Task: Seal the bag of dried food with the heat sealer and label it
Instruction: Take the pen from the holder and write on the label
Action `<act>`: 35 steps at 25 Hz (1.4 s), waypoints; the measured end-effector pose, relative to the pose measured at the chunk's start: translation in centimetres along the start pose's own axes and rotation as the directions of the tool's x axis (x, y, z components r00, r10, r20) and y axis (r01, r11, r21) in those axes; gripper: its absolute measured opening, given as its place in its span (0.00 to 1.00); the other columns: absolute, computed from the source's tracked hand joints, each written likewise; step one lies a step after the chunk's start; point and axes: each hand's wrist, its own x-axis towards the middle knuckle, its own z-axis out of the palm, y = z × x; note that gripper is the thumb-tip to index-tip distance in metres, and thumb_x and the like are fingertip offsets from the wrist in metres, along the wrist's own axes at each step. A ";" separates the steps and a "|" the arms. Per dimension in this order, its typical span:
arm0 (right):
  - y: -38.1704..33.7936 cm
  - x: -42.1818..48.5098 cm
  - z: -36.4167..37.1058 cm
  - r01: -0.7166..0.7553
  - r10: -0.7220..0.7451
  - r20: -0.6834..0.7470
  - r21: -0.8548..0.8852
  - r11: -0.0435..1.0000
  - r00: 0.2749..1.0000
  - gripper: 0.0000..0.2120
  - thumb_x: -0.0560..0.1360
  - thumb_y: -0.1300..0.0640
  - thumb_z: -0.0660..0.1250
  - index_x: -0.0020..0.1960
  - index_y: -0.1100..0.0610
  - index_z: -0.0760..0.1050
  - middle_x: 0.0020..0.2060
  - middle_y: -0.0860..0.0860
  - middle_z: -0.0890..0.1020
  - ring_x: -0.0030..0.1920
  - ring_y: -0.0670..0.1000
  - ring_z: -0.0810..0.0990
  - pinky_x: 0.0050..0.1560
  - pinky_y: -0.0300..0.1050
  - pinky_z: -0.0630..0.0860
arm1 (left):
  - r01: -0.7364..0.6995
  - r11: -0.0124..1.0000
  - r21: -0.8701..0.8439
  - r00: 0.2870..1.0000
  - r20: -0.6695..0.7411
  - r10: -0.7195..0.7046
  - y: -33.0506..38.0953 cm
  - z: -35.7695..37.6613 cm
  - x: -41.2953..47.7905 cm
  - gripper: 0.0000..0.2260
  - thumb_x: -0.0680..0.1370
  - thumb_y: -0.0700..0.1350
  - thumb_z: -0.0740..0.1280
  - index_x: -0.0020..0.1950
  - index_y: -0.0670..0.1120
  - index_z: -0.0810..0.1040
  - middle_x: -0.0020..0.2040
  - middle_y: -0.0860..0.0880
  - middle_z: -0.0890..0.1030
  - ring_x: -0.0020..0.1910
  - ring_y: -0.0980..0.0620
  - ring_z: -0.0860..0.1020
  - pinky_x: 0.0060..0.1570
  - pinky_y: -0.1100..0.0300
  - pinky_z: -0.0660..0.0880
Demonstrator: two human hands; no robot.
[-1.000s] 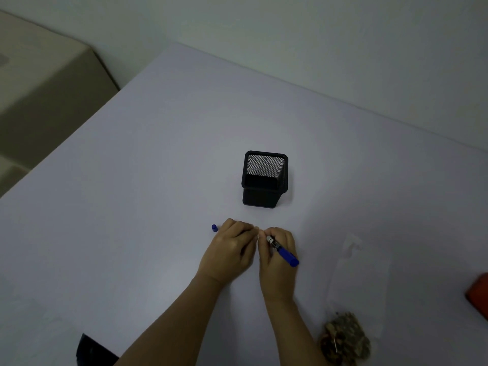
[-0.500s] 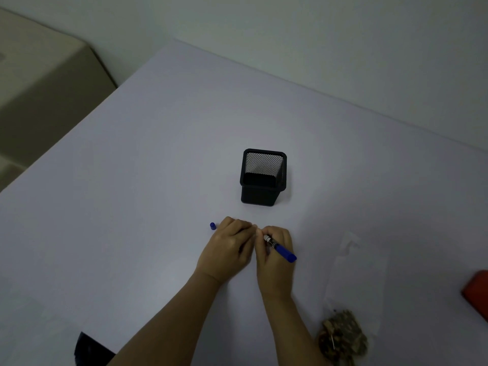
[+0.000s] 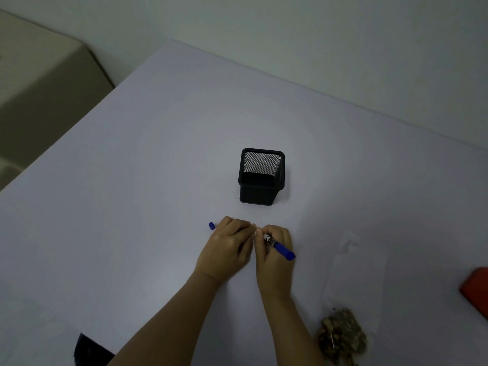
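Holding the pen: my right hand (image 3: 274,256) is clenched round a blue plastic marker pen (image 3: 281,249), pale tip end aimed at the other hand, blue tail slanting out to the right.
Left hand: my left hand (image 3: 227,249) sits knuckles-up, fingers curled, fingertips meeting the right's; something small and pale shows at the join, and I cannot tell whether it is pinched.
Cap: small blue pen cap (image 3: 211,225) on the pale lavender worktop (image 3: 132,207), just beside the left hand's outer edge.
Bag: clear plastic bag of brown dried food (image 3: 351,286) lies flat right of my right forearm, well apart from both hands, food bunched at its near end.
Holder: black square mesh pen holder (image 3: 261,178), upright beyond the hands.
Right edge: red object (image 3: 478,291), cut off by the frame.
Near left: black object (image 3: 89,352), only partly in view.
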 end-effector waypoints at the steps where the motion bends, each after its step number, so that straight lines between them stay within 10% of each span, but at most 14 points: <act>1: 0.1 0.0 0.0 0.005 -0.005 0.002 0.004 1.000 1.000 0.02 0.73 0.68 0.66 0.44 0.62 0.74 0.39 0.37 0.69 0.42 0.31 0.73 0.43 0.21 0.69 | 0.000 1.000 -0.001 1.000 0.000 0.000 0.0 0.0 0.0 0.11 0.75 0.44 0.63 0.50 0.41 0.83 0.44 0.46 0.83 0.45 0.55 0.71 0.49 0.65 0.69; 11: 0.6 -0.1 0.1 -0.022 0.020 0.040 0.038 0.999 0.999 0.02 0.74 0.66 0.65 0.47 0.63 0.74 0.45 0.25 0.71 0.44 0.31 0.74 0.45 0.22 0.70 | -0.010 1.000 -0.012 1.000 -0.014 0.010 0.0 0.0 0.1 0.11 0.75 0.44 0.63 0.49 0.41 0.83 0.43 0.46 0.83 0.45 0.55 0.72 0.50 0.66 0.68; 35: 0.3 0.0 -0.1 -0.059 0.058 0.045 0.017 0.998 0.997 0.01 0.75 0.65 0.65 0.45 0.63 0.74 0.40 0.36 0.69 0.44 0.31 0.73 0.45 0.22 0.70 | -0.016 1.000 -0.010 1.000 0.003 0.016 0.1 -0.1 0.1 0.11 0.75 0.44 0.63 0.48 0.40 0.83 0.43 0.45 0.82 0.45 0.54 0.72 0.49 0.65 0.69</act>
